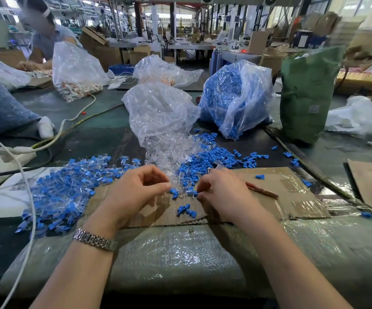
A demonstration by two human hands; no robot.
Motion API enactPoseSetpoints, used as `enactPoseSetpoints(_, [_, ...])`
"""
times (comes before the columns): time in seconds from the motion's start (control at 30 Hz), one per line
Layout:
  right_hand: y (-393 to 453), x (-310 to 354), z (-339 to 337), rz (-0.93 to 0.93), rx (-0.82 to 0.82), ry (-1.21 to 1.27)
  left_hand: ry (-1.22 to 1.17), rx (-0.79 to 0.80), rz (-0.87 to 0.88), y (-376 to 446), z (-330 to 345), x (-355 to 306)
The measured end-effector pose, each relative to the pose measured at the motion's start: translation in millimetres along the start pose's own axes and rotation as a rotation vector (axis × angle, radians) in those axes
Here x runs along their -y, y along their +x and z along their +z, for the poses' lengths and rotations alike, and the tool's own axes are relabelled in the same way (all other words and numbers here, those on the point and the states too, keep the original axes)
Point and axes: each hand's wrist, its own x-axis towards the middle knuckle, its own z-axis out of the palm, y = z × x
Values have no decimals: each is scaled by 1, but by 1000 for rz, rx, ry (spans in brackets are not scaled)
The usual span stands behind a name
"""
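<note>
My left hand (pixel 136 190) and my right hand (pixel 223 192) hover over a taped cardboard sheet (pixel 292 197), fingers curled inward. The left fingertips pinch a small blue plastic piece (pixel 173 192). The right fingertips pinch a blue-and-clear piece (pixel 191 192). Clear plastic caps (pixel 169 152) spill from an open clear bag (pixel 158 112) just beyond my hands. Loose blue plugs (pixel 205 161) lie to their right. A heap of assembled blue-and-clear parts (pixel 69 188) spreads at the left. Two or three blue pieces (pixel 186 210) lie on the cardboard between my wrists.
A bag full of blue plugs (pixel 231 97) and a green sack (pixel 305 92) stand at the back right. White cables (pixel 28 197) cross the left side. Another person (pixel 44 34) works at the far left behind more bags. A reddish stick (pixel 262 190) lies by my right hand.
</note>
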Motion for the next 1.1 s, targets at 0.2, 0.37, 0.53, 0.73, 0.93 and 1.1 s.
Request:
enactPoseSetpoints(0.2, [-3, -1, -14, -3, -166, 405, -437, 97, -66, 1, 0, -1])
enactPoseSetpoints(0.37, [-8, 15, -25, -139, -216, 721, -652, 114, -50, 4, 1, 1])
enactPoseSetpoints(0.53, [-11, 25, -21, -146, -228, 689, -695, 73, -16, 3, 5, -1])
enactPoseSetpoints(0.73, [-11, 35, -17, -128, -207, 560, -674, 103, 21, 2, 5, -2])
enactPoseSetpoints(0.93, [-12, 36, -20, -207, -223, 569, -770, 179, 10, 5, 0, 4])
enactPoseSetpoints(1.1, [-14, 33, -16, -243, -223, 514, -673, 243, -5, 6, 2, 7])
